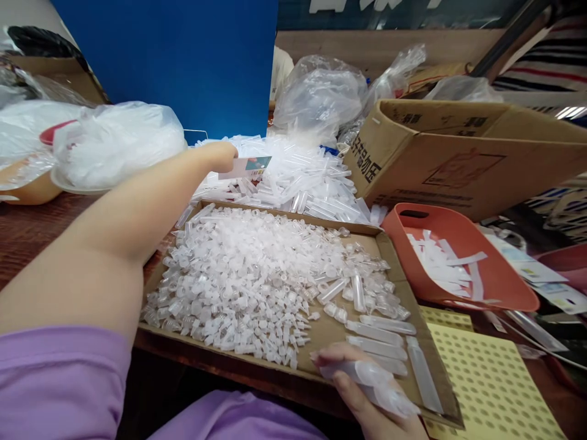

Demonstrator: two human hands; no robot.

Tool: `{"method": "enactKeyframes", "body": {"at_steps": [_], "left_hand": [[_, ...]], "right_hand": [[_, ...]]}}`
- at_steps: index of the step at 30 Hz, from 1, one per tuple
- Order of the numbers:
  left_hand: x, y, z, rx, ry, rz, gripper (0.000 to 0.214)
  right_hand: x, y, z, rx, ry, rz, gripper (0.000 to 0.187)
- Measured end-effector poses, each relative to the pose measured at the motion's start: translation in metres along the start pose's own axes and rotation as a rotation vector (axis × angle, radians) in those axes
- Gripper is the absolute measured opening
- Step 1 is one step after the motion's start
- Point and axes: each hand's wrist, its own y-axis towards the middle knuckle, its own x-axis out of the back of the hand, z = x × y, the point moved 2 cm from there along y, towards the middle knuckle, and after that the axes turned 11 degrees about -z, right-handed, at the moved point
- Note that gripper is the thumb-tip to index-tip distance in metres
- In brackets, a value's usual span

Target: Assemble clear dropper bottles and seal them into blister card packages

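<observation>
My left hand [223, 157] is stretched to the back, its fingers closed on a printed card [245, 167] in white and teal. Around that card lies a large heap of clear plastic tubes [307, 174]. At the front, my right hand [362, 391] curls round a few translucent plastic tubes [373, 382]; their exact number is hard to tell. It is over the front right edge of a shallow cardboard tray [321, 348]. Small clear plastic caps and fittings [238, 275] cover much of that tray, and several flat tubes [376, 339] lie in its right part.
An orange basket [495, 281] with white strips stands right of the tray. Behind it leans a large cardboard box [468, 159]. Yellow sticker sheets [490, 379] lie at the right front. White plastic bags [119, 143] sit back left, before a blue panel [183, 61].
</observation>
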Motion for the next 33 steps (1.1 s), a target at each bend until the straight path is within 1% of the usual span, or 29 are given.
{"method": "enactKeyframes", "body": {"at_steps": [3,5,7,9,10,12,13,14,15,17,19,20,21,22,23,25,26,27,28,30,31,32,33], "left_hand": [[0.021,-0.026,-0.006,-0.031,0.058,-0.035,0.046],[0.032,-0.055,-0.012,-0.049,0.098,-0.083,0.043],[0.038,-0.095,-0.021,-0.086,0.129,-0.153,0.042],[0.037,-0.143,-0.034,-0.164,0.165,-0.215,0.043],[0.035,-0.17,-0.043,-0.268,0.213,-0.331,0.045],[0.028,-0.223,-0.063,-0.488,0.243,-0.629,0.049],[0.022,-0.248,-0.073,-0.582,0.226,-0.81,0.046],[0.015,-0.269,-0.082,-0.648,0.201,-0.924,0.042],[0.007,-0.287,-0.091,-0.671,0.181,-0.962,0.04],[-0.008,-0.313,-0.106,-0.635,0.125,-0.993,0.038],[-0.022,-0.33,-0.113,-0.578,0.04,-0.998,0.035],[-0.027,-0.338,-0.113,-0.553,-0.032,-0.988,0.033],[-0.032,-0.344,-0.11,-0.533,-0.135,-0.961,0.03],[-0.036,-0.35,-0.104,-0.513,-0.274,-0.914,0.033],[-0.039,-0.355,-0.096,-0.485,-0.447,-0.849,0.043],[-0.045,-0.36,-0.075,-0.352,-0.83,-0.672,0.065],[-0.048,-0.359,-0.066,-0.249,-1.009,-0.551,0.067],[-0.052,-0.357,-0.059,-0.127,-1.166,-0.412,0.064],[-0.057,-0.355,-0.056,-0.016,-1.314,-0.236,0.063],[-0.068,-0.351,-0.063,0.113,-1.654,0.217,0.06],[-0.074,-0.35,-0.071,0.152,-1.798,0.44,0.054],[-0.08,-0.351,-0.079,0.2,-1.926,0.596,0.046],[-0.086,-0.352,-0.086,0.262,-2.036,0.68,0.038]], "right_hand": [[-0.002,-0.002,0.002,-0.084,0.077,-0.012,0.035],[-0.004,-0.002,0.008,-0.116,0.143,-0.007,0.039],[-0.006,-0.001,0.015,-0.122,0.22,0.013,0.037],[-0.01,0.0,0.025,-0.121,0.31,0.039,0.033],[-0.012,0.0,0.03,-0.123,0.366,0.055,0.032],[-0.019,0.001,0.039,-0.143,0.487,0.077,0.03],[-0.023,0.001,0.042,-0.166,0.538,0.079,0.031],[-0.027,0.001,0.044,-0.195,0.574,0.076,0.033],[-0.032,0.002,0.045,-0.221,0.598,0.072,0.036],[-0.041,0.002,0.042,-0.243,0.627,0.052,0.043],[-0.047,0.0,0.037,-0.257,0.649,0.033,0.049],[-0.048,-0.001,0.035,-0.263,0.648,0.026,0.05],[-0.046,-0.002,0.034,-0.263,0.632,0.014,0.049],[-0.043,-0.004,0.033,-0.252,0.6,-0.002,0.048],[-0.037,-0.005,0.033,-0.228,0.557,-0.014,0.046],[-0.022,-0.007,0.036,-0.192,0.457,0.006,0.04],[-0.015,-0.007,0.038,-0.186,0.409,0.062,0.036],[-0.01,-0.007,0.04,-0.179,0.36,0.163,0.033],[-0.007,-0.007,0.043,-0.163,0.314,0.29,0.03],[-0.007,-0.005,0.05,-0.049,0.219,0.547,0.026],[-0.009,-0.003,0.053,0.002,0.181,0.619,0.026],[-0.013,-0.001,0.055,0.031,0.149,0.645,0.027],[-0.017,0.001,0.055,0.041,0.123,0.625,0.029]]}}
